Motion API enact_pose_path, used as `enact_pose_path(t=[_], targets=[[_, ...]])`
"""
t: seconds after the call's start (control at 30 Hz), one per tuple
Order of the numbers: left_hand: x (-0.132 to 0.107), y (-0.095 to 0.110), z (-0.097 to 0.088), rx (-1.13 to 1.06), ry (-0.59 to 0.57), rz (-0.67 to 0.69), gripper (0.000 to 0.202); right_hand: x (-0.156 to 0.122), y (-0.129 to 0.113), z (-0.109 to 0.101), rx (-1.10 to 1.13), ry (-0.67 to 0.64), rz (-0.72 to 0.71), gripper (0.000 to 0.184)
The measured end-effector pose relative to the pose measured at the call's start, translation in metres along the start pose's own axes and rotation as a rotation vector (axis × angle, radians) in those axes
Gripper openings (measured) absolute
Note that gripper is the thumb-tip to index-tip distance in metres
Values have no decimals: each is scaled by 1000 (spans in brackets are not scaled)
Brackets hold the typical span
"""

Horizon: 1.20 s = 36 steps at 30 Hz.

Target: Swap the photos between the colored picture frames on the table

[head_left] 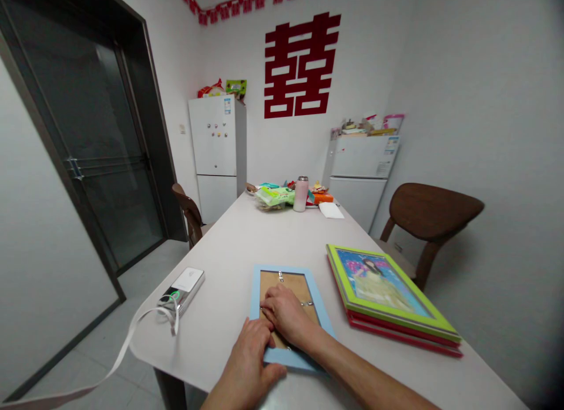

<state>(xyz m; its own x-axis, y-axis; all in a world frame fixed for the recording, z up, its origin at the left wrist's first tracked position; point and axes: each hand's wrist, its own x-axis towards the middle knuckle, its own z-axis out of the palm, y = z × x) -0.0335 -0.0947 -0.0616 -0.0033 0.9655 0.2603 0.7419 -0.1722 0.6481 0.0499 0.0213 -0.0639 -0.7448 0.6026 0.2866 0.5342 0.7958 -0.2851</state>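
A light blue picture frame (323,316) lies face down on the table, its brown backing board (296,284) showing. Small metal clips sit on the backing, among them a top clip (281,276) and a right clip (307,303). My left hand (249,360) grips the frame's lower left corner, fingers along the left side and thumb at the bottom edge. Reaching across the backing, my right hand (285,313) has its fingers bent and pressed together at the left edge, where a bit of a metal clip shows beside the fingertips. The fingers mostly hide that clip.
Stacked picture frames (396,289), the top one green with a picture, lie at right. A power bank (183,289) with a white cable (127,339) sits left. Farther back stand a pink bottle (301,195) and snack bags (273,195). Chairs (434,213) flank the table.
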Motion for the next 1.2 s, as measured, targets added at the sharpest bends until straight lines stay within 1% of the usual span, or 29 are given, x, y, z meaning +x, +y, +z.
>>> enact_pose_path(t=[0.1,0.2,0.37,0.43,0.5,0.67,0.87,0.97,1.1,1.2], targets=[[0,0,0,-4,4,-6,23,-3,-2,1,-2,-8,-2,23],[-2,1,1,-14,13,-5,23,-1,6,-4,-8,16,39,23],[-3,1,2,-45,35,-13,23,15,41,-13,-62,100,249,28],[-3,0,2,-47,33,-16,24,22,53,-11,-81,103,321,26],[-2,0,2,-46,32,-14,24,27,58,-6,-92,107,372,25],[0,-3,1,-30,22,7,24,36,56,6,-105,122,456,23],[1,-8,6,-17,1,23,24,44,61,6,-79,91,554,14],[2,-9,6,2,-9,27,25,49,64,7,-40,86,592,19],[0,-4,2,61,-32,4,24,51,64,8,54,106,605,24],[0,3,3,146,-38,-9,27,48,64,3,156,147,564,25]])
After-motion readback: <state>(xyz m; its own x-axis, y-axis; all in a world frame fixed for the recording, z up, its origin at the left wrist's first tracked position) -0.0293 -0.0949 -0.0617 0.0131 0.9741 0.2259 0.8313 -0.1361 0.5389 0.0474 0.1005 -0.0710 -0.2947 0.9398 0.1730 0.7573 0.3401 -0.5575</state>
